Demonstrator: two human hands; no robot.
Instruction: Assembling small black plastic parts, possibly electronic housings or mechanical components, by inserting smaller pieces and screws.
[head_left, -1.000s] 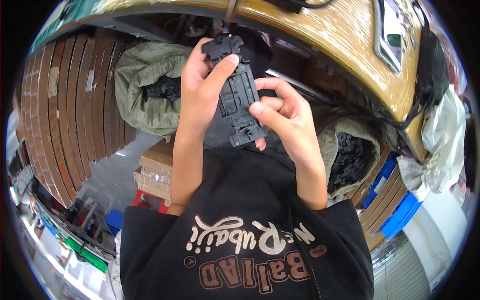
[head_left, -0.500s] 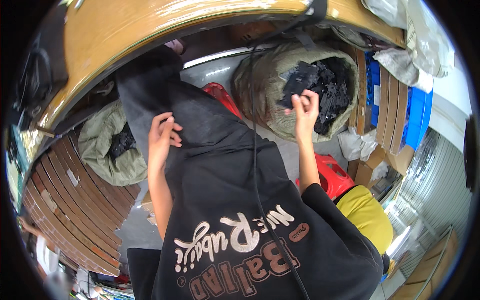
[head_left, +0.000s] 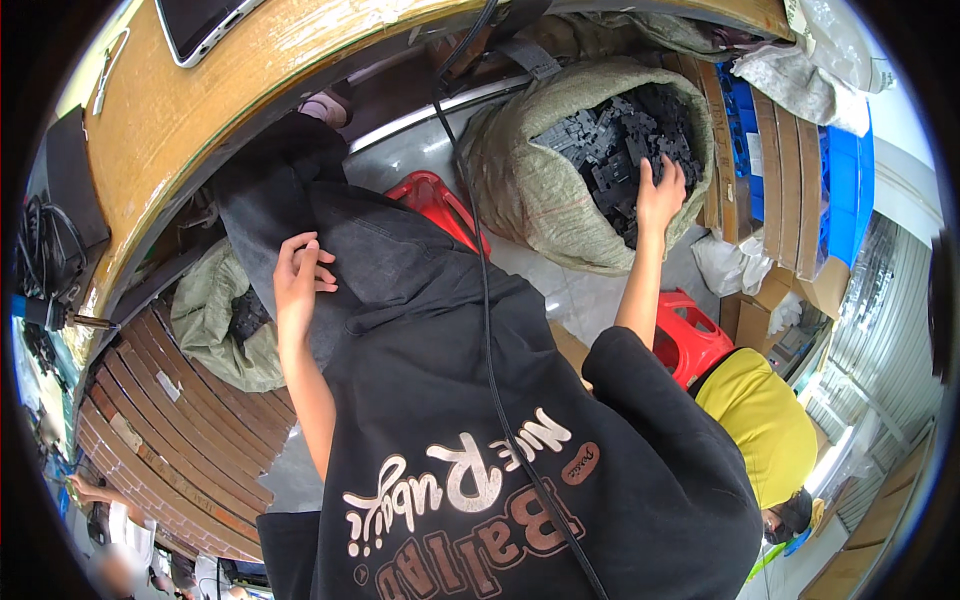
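A large woven sack [head_left: 545,205] stands at the right with its mouth rolled open. Dark grey and black parts [head_left: 600,140], flat and blocky, fill it in a loose heap; their exact kind is too small to tell. Over the heap, near the sack's right rim, is my right hand [head_left: 660,195], fingers apart and no part seen in them. My left hand [head_left: 298,280] rests on or just above the dark trousers [head_left: 370,240] on my leg, fingers loosely bent and separated, holding nothing visible. Left of that leg sits a smaller woven sack [head_left: 205,320] with dark parts inside.
A wooden table edge [head_left: 250,85] curves across the top, bearing a phone-like device [head_left: 200,25]. A black cable [head_left: 485,330] hangs before me. Red stools [head_left: 690,340] stand nearby, stacked brown boards [head_left: 175,430] at left, blue bins [head_left: 845,205] at right. A person in yellow [head_left: 760,425] is behind.
My right hand has let go of a black part and moved right and slightly up over the large sack. My left hand has shifted slightly. The view has tilted, showing more tabletop.
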